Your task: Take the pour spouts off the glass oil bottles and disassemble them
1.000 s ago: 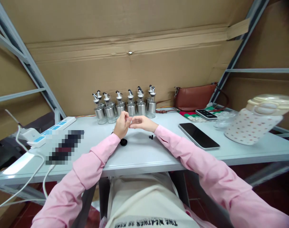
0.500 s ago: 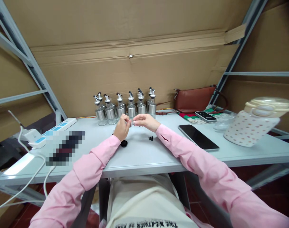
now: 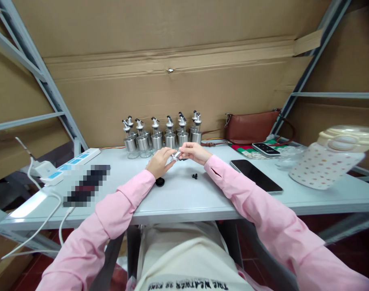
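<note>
A small silver pour spout (image 3: 176,155), like the tops on the bottles, is held between my two hands above the middle of the table. My left hand (image 3: 160,162) pinches it from the left, fingers stretched over it and thumb below. From the right, the fingertips of my right hand (image 3: 194,152) close on its other end. A dark piece shows just under the right fingers; I cannot tell whether it belongs to the spout. Beside my left wrist lies a round black cap (image 3: 160,182). Small black stoppers (image 3: 194,176) rest on the table nearer the right forearm.
Several glass-and-steel oil bottles (image 3: 156,141) with spouts stand along the back of the table (image 3: 178,202). On the left are a power strip (image 3: 78,161) and cables. A phone (image 3: 255,175), a brown bag (image 3: 253,126) and a dotted jug (image 3: 325,165) occupy the right.
My left hand has turned and its fingers have straightened across the spout, which shows more now. My right hand keeps hold of its end. The whole view has shifted slightly.
</note>
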The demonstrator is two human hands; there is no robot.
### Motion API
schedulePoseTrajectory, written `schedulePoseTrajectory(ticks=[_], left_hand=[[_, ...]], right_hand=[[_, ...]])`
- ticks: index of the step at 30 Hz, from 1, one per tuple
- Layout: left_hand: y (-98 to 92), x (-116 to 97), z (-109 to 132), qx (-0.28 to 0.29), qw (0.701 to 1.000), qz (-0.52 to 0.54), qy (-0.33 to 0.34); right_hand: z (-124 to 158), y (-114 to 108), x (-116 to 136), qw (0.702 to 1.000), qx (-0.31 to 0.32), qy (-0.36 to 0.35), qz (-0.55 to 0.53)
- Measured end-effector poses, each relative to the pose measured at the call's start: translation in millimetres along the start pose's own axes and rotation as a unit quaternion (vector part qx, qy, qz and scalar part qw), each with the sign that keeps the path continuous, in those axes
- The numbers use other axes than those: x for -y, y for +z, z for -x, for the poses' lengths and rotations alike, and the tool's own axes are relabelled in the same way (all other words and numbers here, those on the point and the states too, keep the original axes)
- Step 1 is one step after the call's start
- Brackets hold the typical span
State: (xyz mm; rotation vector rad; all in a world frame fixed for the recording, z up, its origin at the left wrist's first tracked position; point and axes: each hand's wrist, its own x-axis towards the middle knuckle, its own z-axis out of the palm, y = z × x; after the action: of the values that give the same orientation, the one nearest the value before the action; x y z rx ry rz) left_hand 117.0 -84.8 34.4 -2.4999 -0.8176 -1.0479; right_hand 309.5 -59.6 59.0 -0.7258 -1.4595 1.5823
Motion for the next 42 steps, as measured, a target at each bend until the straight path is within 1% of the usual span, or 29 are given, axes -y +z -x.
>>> schedulePoseTrajectory(ticks=[5,8,10,12,14,16,17,19,23,27,32,35,37,40,42], left_hand=[[1.3,0,0,0.087,0.995,-0.021,0.038],[1.7,1,0,0.116,0.991,-0.036,0.052],[2.4,3,1,0.127,0.99,-0.034,0.048],[3.0,4,1,0.128,0.991,-0.023,0.036],[3.1,5,1,0.123,0.992,-0.01,0.023],[2.5,5,1,0.121,0.993,0.001,0.017],[2.1,5,1,0.12,0.993,0.005,0.015],[1.1,3,0,0.12,0.993,0.01,0.014],[0.3,2,0,0.116,0.993,0.014,0.015],[0.4,2,0,0.112,0.993,0.015,0.015],[-0.6,0,0,0.114,0.993,0.011,0.014],[-0.9,0,0,0.113,0.993,0.011,0.015],[-0.8,0,0,0.112,0.994,0.011,0.014],[-0.9,0,0,0.109,0.994,0.009,0.018],[-1.0,1,0,0.108,0.994,0.009,0.02]], right_hand=[[1,1,0,0.999,0.015,0.0,0.04],[0,-2,1,0.997,0.016,0.01,0.079],[-1,-9,3,0.991,0.034,0.026,0.13],[0,-17,6,0.974,0.088,0.053,0.203],[2,-27,9,0.939,0.165,0.096,0.284],[5,-34,10,0.902,0.223,0.129,0.346],[5,-36,11,0.888,0.24,0.135,0.368],[7,-37,10,0.873,0.26,0.128,0.393],[6,-35,7,0.86,0.283,0.128,0.406],[4,-34,2,0.862,0.25,0.135,0.421],[1,-35,-4,0.862,0.198,0.117,0.451],[0,-34,-5,0.868,0.175,0.106,0.452],[-1,-32,-6,0.885,0.151,0.11,0.426],[-2,-28,-6,0.934,0.09,0.112,0.329],[-2,-24,-5,0.959,0.053,0.086,0.263]])
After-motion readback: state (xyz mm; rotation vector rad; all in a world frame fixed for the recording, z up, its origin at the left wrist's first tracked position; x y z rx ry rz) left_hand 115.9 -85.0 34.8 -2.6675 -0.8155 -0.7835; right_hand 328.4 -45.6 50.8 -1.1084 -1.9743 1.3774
